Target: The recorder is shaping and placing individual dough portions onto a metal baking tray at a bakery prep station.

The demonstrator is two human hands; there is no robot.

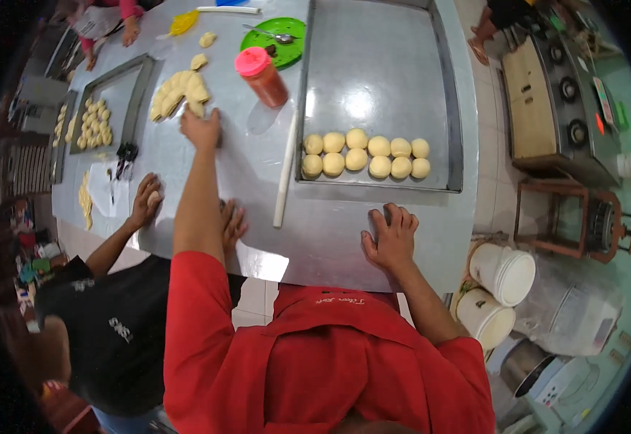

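Observation:
My left hand (199, 129) reaches to a cluster of cut dough pieces (175, 94), its fingers closed on the piece at the near end. My right hand (391, 235) rests on the metal table (330, 246) with fingers apart, holding nothing. Just beyond it, a large metal tray (458, 108) holds two rows of round dough balls (357, 159) along its near end. A white rod (283, 173) lies along the tray's left side, and a red-orange jar with a pink lid (265, 81) stands upright beside the dough cluster.
A co-worker in black (113, 325) works at my left with both hands at the table. Another person's pink sleeves (129, 11) show top left. A smaller dough tray (141, 79), green plate (272, 32) and scissors (124, 163) lie on the table. A stove (561, 108) and buckets (502, 273) stand right.

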